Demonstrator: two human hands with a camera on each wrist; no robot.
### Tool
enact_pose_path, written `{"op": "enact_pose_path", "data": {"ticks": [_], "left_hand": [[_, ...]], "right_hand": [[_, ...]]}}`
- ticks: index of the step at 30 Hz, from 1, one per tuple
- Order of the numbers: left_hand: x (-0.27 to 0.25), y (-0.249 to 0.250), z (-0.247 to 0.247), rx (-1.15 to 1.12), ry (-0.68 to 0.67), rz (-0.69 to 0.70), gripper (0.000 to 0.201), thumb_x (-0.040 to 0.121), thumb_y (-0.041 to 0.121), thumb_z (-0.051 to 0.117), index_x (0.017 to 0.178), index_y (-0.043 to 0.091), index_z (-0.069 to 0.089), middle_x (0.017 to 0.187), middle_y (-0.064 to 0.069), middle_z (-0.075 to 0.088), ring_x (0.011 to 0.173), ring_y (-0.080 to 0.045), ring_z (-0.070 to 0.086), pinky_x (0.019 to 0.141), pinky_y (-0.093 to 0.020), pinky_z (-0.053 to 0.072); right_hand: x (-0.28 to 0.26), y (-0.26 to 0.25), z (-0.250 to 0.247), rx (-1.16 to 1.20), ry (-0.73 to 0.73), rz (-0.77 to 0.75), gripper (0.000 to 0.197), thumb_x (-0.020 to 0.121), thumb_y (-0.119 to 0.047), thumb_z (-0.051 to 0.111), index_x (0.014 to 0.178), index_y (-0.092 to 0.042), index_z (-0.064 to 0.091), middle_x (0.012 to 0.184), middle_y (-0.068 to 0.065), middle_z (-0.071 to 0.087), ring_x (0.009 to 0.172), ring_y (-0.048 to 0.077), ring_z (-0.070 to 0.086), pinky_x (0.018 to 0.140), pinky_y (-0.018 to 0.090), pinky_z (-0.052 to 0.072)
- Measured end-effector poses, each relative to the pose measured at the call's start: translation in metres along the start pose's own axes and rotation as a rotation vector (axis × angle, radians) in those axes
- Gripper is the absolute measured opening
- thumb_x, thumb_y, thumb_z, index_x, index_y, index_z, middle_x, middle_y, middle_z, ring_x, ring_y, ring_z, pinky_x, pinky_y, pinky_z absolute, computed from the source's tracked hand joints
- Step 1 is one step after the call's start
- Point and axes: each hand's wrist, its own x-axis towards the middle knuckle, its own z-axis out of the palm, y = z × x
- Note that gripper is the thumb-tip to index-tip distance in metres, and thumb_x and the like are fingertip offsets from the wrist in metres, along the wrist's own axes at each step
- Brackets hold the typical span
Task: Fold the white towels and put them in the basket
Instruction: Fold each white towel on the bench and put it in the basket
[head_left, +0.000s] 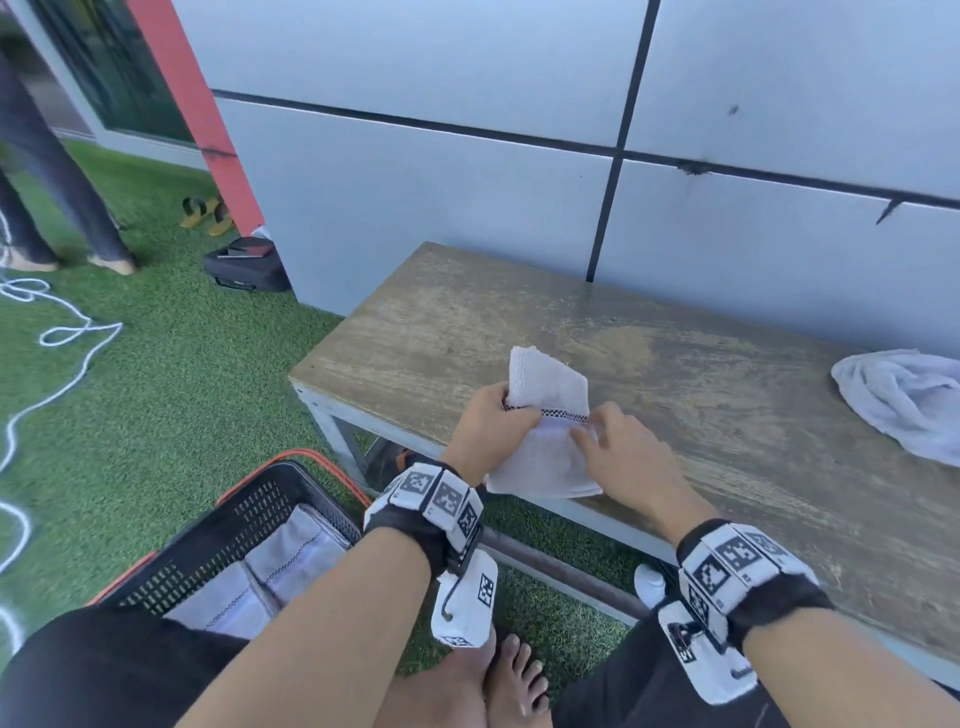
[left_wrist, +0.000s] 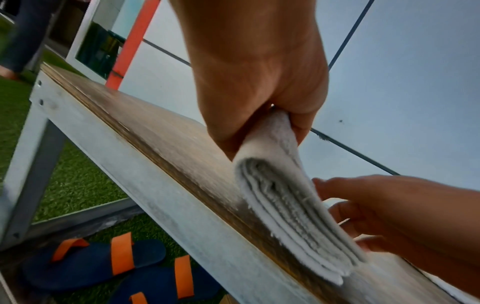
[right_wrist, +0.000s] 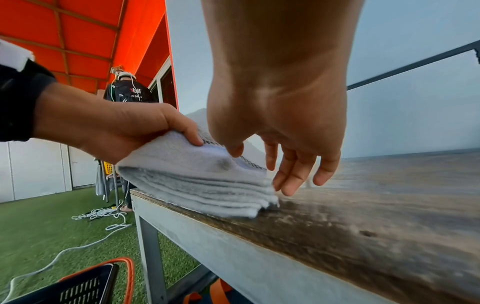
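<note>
Two-handed work at the front edge of the wooden bench (head_left: 441, 322), against the panelled wall. Far right on it, well apart from both hands: crumpled towel (head_left: 904, 400), not yet folded. Between the hands: folded towel (head_left: 545, 384), many layers thick, near half flat on the wood, far half tipped up along the checkered stripe. Left hand (head_left: 483, 431) pinching it at the stripe, thumb on top, fingers curled underneath. Right hand (head_left: 618, 457) slack and spread, gripping nothing, thumb tip just touching the top layer. Handling, as a guess: light, soft, floppy terry, good friction, nothing to break. Likely to fan apart at the loose layered edges, so best taken at the closed fold, thumb over and fingers under, or carried on a flat palm. Needs no squeeze beyond keeping the layers together. Around: black basket (head_left: 234, 499) with orange rim on the grass, below and left of the bench, just beside the left knee, already holding folded towels (head_left: 291, 556). Probably a short drop down and left, with only own leg close to that line. Further off: another person's legs (head_left: 52, 197) at far left, black bag (head_left: 244, 265) by the wall corner, white rope (head_left: 62, 332) on the grass, blue-and-orange sandals (left_wrist: 103, 265) under the bench. None of these judged to be in the way
</note>
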Motion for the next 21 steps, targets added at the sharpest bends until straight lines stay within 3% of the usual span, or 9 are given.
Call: {"op": "enact_pose_path", "data": {"ticks": [3, 6, 8, 11, 14, 18, 21], "left_hand": [[-0.015, 0.004, -0.021, -0.112, 0.013, 0.022, 0.006, 0.075, 0.012, 0.062, 0.08, 0.01, 0.061, 0.066, -0.002, 0.057, 0.06, -0.018, 0.054, 0.059, -0.03, 0.041], [-0.025, 0.002, -0.046, -0.203, 0.069, 0.005, 0.031, 0.068, 0.016, 0.064, 0.094, -0.002, 0.065, 0.076, -0.008, 0.064, 0.069, -0.023, 0.063, 0.063, -0.035, 0.048], [-0.031, -0.002, -0.063, -0.255, 0.128, -0.02, 0.034, 0.068, 0.016, 0.065, 0.096, -0.002, 0.066, 0.081, -0.01, 0.067, 0.074, -0.027, 0.066, 0.066, -0.038, 0.051], [-0.04, -0.013, -0.09, -0.299, 0.249, -0.053, 0.026, 0.07, 0.014, 0.067, 0.092, -0.001, 0.067, 0.08, -0.009, 0.067, 0.075, -0.028, 0.067, 0.065, -0.037, 0.051], [-0.046, -0.031, -0.118, -0.316, 0.395, -0.077, 0.008, 0.08, 0.007, 0.066, 0.087, 0.012, 0.065, 0.079, -0.005, 0.066, 0.072, -0.023, 0.064, 0.063, -0.034, 0.051], [-0.054, -0.069, -0.152, -0.283, 0.585, -0.156, 0.015, 0.084, 0.017, 0.068, 0.095, 0.019, 0.059, 0.097, -0.007, 0.07, 0.085, -0.024, 0.069, 0.076, -0.043, 0.057], [-0.061, -0.104, -0.176, -0.247, 0.712, -0.271, 0.032, 0.083, 0.026, 0.073, 0.106, 0.016, 0.053, 0.1, -0.005, 0.064, 0.09, -0.021, 0.065, 0.075, -0.04, 0.054]], "right_hand": [[0.0, -0.017, -0.002, 0.258, -0.041, 0.038, 0.044, 0.102, -0.053, 0.035, 0.124, -0.016, 0.049, 0.109, 0.003, 0.059, 0.1, 0.025, 0.06, 0.086, 0.04, 0.048], [0.005, -0.041, 0.001, 0.457, -0.105, 0.031, 0.041, 0.104, -0.045, 0.034, 0.124, -0.015, 0.054, 0.119, 0.001, 0.058, 0.105, 0.02, 0.057, 0.083, 0.036, 0.042], [0.011, -0.058, 0.006, 0.555, -0.155, 0.024, 0.033, 0.103, -0.037, 0.038, 0.119, -0.016, 0.057, 0.118, 0.001, 0.06, 0.103, 0.018, 0.058, 0.081, 0.035, 0.042], [0.019, -0.089, 0.018, 0.58, -0.217, -0.017, 0.025, 0.099, -0.029, 0.046, 0.108, -0.009, 0.06, 0.102, 0.006, 0.062, 0.084, 0.017, 0.056, 0.071, 0.034, 0.038], [0.024, -0.121, 0.033, 0.595, -0.209, -0.084, 0.026, 0.096, -0.031, 0.05, 0.106, -0.008, 0.057, 0.093, 0.009, 0.059, 0.077, 0.018, 0.051, 0.067, 0.035, 0.036], [0.029, -0.165, 0.057, 0.588, -0.25, -0.186, 0.017, 0.097, -0.029, 0.053, 0.106, -0.014, 0.054, 0.096, 0.005, 0.06, 0.078, 0.017, 0.053, 0.066, 0.033, 0.038], [0.033, -0.196, 0.082, 0.548, -0.287, -0.263, 0.017, 0.096, -0.026, 0.057, 0.109, -0.017, 0.054, 0.099, 0.002, 0.061, 0.082, 0.019, 0.057, 0.067, 0.033, 0.04]]}}
